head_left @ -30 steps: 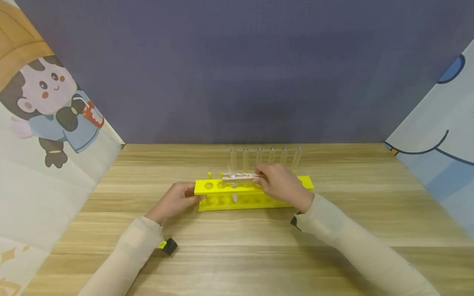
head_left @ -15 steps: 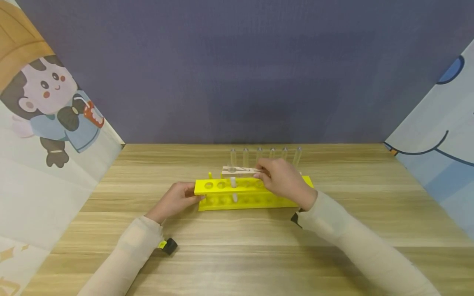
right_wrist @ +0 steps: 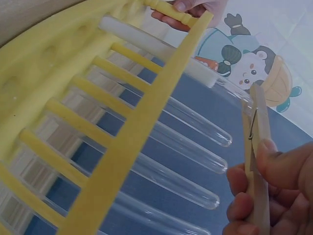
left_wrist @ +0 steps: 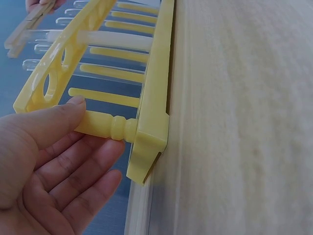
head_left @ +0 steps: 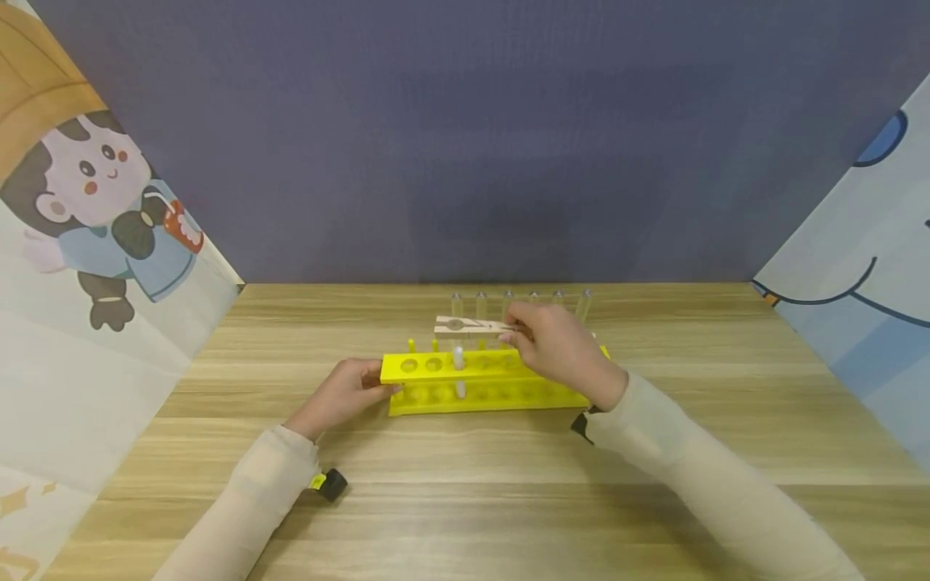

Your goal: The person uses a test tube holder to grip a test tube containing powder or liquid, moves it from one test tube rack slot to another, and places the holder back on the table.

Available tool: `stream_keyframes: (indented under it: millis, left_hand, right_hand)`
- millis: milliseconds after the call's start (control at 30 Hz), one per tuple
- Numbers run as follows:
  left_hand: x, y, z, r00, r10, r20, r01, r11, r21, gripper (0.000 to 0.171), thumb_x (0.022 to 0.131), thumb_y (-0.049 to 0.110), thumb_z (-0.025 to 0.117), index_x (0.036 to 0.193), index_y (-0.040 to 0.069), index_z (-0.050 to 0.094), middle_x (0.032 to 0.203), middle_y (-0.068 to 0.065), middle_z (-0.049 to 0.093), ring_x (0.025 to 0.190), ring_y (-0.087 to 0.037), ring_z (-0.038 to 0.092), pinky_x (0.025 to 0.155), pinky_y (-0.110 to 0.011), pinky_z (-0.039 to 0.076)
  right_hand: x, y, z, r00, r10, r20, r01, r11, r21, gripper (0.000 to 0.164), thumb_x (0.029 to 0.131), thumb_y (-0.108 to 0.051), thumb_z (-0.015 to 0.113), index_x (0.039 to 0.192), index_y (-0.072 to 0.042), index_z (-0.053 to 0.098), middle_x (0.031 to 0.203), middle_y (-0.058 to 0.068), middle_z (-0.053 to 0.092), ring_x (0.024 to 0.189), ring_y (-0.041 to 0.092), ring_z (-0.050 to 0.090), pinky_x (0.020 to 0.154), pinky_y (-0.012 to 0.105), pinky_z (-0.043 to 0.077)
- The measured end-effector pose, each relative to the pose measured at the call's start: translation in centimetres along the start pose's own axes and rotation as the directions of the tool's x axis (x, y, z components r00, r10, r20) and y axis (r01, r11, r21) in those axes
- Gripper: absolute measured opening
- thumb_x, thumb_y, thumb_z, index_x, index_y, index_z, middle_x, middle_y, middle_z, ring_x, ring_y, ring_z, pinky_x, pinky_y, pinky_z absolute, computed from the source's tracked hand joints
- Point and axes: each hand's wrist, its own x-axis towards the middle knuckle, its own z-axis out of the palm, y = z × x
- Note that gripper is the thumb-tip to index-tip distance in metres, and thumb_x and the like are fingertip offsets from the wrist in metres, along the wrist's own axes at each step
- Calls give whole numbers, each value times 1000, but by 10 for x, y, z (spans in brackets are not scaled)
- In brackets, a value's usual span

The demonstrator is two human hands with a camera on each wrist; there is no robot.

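Note:
My right hand grips a wooden test tube clamp by its handle, thumb along one side. The clamp's jaws lie around the mouth end of a clear test tube partly filled with white material. That tube stands upright through a hole of the yellow test tube rack, third from the left, its foot on the base. At the rack's left end my left hand holds the end post between thumb and fingers. My right hand hides the rack's right part in the head view.
Several clear test tubes stand upside down on pegs along the rack's back. The rack stands on a wood-grain table, before a dark blue panel. Printed cartoon panels flank the table.
My right hand has raised the clamp from just above the rack's top plate up along the tube to its mouth. The filled tube, the rack and my left hand have stayed put.

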Motion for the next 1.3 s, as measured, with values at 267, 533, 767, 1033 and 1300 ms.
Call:
stream_keyframes:
  millis: [267, 533, 767, 1033, 1300]
  left_hand:
    - [0, 0, 0, 1000, 6, 2, -6, 1000, -5, 26, 87, 14, 68, 113, 9, 66, 116, -8, 67, 110, -25, 61, 97, -42, 48]
    - [-1, 5, -1, 1000, 22, -7, -22, 1000, 3, 26, 87, 11, 68, 112, 7, 67, 115, -9, 67, 109, -25, 61, 96, -42, 49]
    - [-1, 5, -2, 1000, 27, -15, -27, 1000, 4, 26, 86, 11, 68, 112, 7, 67, 115, -9, 67, 110, -26, 60, 97, -43, 48]
    - [1, 1, -1, 1000, 24, -5, -24, 1000, 0, 28, 87, 13, 68, 114, 8, 66, 118, -8, 66, 113, -26, 59, 99, -46, 46]
    - [3, 2, -1, 999, 40, -1, -40, 999, -19, 25, 87, 13, 68, 112, 8, 67, 115, -8, 67, 109, -24, 61, 96, -41, 49]
  right_hand:
    - [2, -2, -7, 999, -24, -31, 24, 1000, 10, 11, 87, -12, 68, 83, -8, 58, 58, -2, 44, 49, 11, 34, 50, 26, 36]
    - [2, -4, -15, 1000, 11, 8, -11, 1000, 28, 10, 89, -13, 66, 85, -10, 57, 58, -1, 43, 49, 11, 33, 50, 26, 36]
    - [0, -4, -18, 1000, -8, 14, 8, 999, 35, 17, 87, -13, 68, 81, -10, 52, 60, 0, 36, 52, 12, 33, 51, 26, 35]
    - [-6, -1, -18, 1000, -5, 9, 5, 999, 50, 14, 87, -13, 68, 83, -10, 55, 59, -1, 38, 51, 10, 31, 51, 26, 37]
    - [-17, 11, -25, 997, 64, 30, -65, 997, 32, 16, 90, -19, 65, 84, -10, 54, 59, -1, 37, 49, 10, 27, 46, 24, 30]
